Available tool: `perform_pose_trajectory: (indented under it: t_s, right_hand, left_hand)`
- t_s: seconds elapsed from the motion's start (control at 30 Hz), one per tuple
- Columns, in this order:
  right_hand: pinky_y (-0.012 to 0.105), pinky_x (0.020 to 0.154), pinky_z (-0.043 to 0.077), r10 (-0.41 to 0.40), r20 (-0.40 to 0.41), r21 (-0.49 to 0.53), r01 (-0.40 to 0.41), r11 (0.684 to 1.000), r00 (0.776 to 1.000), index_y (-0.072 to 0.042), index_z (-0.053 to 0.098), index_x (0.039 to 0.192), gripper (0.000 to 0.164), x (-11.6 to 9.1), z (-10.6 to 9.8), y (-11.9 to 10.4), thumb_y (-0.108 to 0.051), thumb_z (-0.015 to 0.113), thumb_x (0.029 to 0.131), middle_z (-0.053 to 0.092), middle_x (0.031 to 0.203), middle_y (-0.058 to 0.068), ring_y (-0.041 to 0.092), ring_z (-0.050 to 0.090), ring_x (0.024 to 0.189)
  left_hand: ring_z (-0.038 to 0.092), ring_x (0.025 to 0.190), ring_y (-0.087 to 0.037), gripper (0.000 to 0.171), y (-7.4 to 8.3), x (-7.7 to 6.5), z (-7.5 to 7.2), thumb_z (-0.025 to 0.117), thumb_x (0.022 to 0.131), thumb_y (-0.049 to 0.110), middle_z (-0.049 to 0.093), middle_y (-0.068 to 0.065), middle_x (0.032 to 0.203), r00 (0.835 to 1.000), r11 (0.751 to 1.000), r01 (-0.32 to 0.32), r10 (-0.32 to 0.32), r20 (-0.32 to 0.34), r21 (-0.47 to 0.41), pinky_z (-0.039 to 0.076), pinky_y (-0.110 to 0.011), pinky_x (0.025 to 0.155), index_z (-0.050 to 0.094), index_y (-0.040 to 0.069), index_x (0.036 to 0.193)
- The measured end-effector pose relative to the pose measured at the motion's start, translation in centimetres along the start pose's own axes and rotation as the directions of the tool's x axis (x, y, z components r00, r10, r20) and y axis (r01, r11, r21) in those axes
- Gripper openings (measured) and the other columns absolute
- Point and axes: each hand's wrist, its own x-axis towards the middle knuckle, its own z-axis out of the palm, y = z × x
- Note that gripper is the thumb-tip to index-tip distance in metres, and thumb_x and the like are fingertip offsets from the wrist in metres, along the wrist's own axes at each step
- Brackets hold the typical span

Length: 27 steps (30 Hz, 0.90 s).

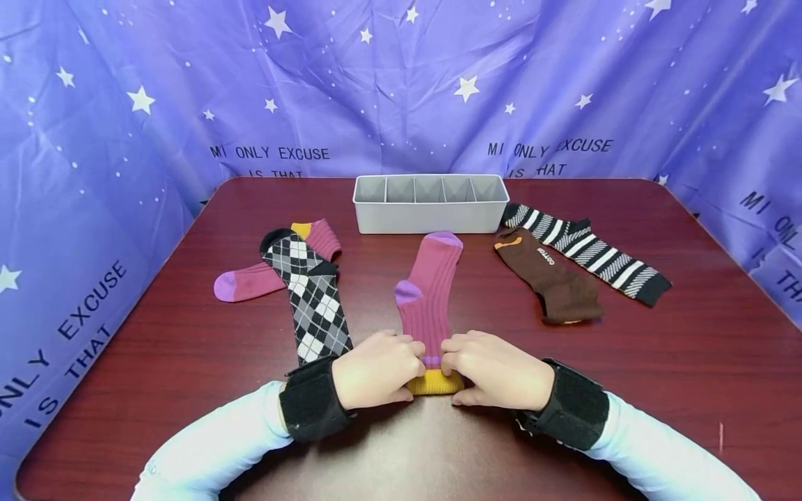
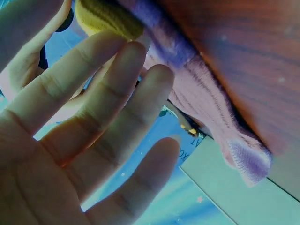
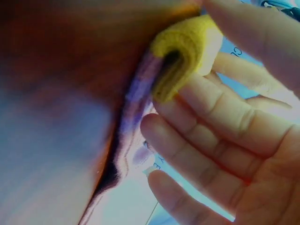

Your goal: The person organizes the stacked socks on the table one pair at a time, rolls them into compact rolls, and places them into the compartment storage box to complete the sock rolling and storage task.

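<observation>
A pink ribbed sock (image 1: pixel 432 299) with purple heel and toe lies in the middle of the table, its toe pointing away from me. Its yellow cuff (image 1: pixel 435 383) is nearest me and folded over, as the right wrist view shows. My left hand (image 1: pixel 381 369) pinches the cuff's left side; in the left wrist view its fingertips (image 2: pixel 123 42) meet the yellow edge. Opposite it, my right hand (image 1: pixel 496 369) pinches the right side, with the index and middle fingertips (image 3: pixel 164 105) at the fold. Both thumbs lie by the cuff's near edge.
A grey box (image 1: pixel 432 217) with several compartments stands at the back. On the left, an argyle sock (image 1: pixel 318 313) lies across another pink sock (image 1: pixel 250 282). A brown sock (image 1: pixel 551 278) and a black-and-white striped sock (image 1: pixel 595 257) lie on the right.
</observation>
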Motion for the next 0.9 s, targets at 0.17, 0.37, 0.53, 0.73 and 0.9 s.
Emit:
perform_pose_trajectory:
  t_s: [0.17,0.37,0.53,0.73,0.9]
  right_hand:
    - [0.020,0.061,0.035,0.012,-0.010,0.018,-0.012,1.000,1.000,-0.017,0.054,0.066,0.026,0.3,0.2,0.1,-0.030,0.075,0.057,0.039,0.069,-0.010,0.005,0.038,0.068]
    - [0.019,0.058,0.030,-0.015,-0.038,0.010,0.015,1.000,0.999,-0.018,0.049,0.062,0.017,0.3,0.3,0.2,-0.017,0.066,0.061,0.036,0.064,-0.011,0.005,0.036,0.062]
    - [0.020,0.063,0.032,-0.088,-0.078,0.036,0.091,0.995,0.993,-0.019,0.048,0.061,0.014,0.0,0.1,0.2,-0.014,0.060,0.063,0.037,0.066,-0.011,0.004,0.037,0.064]
    - [0.024,0.073,0.035,-0.151,-0.069,0.068,0.155,0.986,0.986,-0.019,0.054,0.068,0.009,-0.2,-0.1,0.3,-0.014,0.061,0.066,0.045,0.074,-0.011,0.004,0.041,0.071]
    - [0.024,0.068,0.034,-0.052,-0.064,0.029,0.054,0.998,0.997,-0.017,0.055,0.075,0.006,0.0,0.1,0.7,-0.016,0.060,0.072,0.045,0.072,-0.009,0.007,0.042,0.069]
  left_hand:
    - [0.052,0.072,-0.008,0.021,0.0,0.4,0.4,0.067,0.065,0.038,0.052,0.008,0.075,1.000,1.000,0.010,-0.010,-0.017,-0.009,0.039,-0.021,0.057,0.064,0.023,0.079]
    - [0.051,0.064,-0.009,0.010,-0.5,0.3,0.6,0.061,0.067,0.023,0.051,0.008,0.065,0.999,0.990,0.003,-0.010,-0.050,-0.144,0.040,-0.023,0.055,0.057,0.018,0.074]
    - [0.044,0.052,-0.006,0.014,-0.9,0.1,0.3,0.056,0.073,0.013,0.043,0.009,0.057,1.000,0.950,0.005,-0.014,-0.026,-0.311,0.035,-0.021,0.047,0.046,0.016,0.081]
    - [0.044,0.058,-0.004,0.011,-0.9,-0.1,-0.1,0.054,0.075,0.011,0.042,0.010,0.063,1.000,0.936,-0.006,0.010,0.008,-0.353,0.034,-0.020,0.048,0.048,0.018,0.079]
    - [0.049,0.063,-0.007,0.010,-0.9,0.0,0.5,0.059,0.072,0.013,0.046,0.007,0.069,0.993,0.966,0.024,-0.053,-0.105,-0.259,0.039,-0.021,0.052,0.050,0.017,0.074]
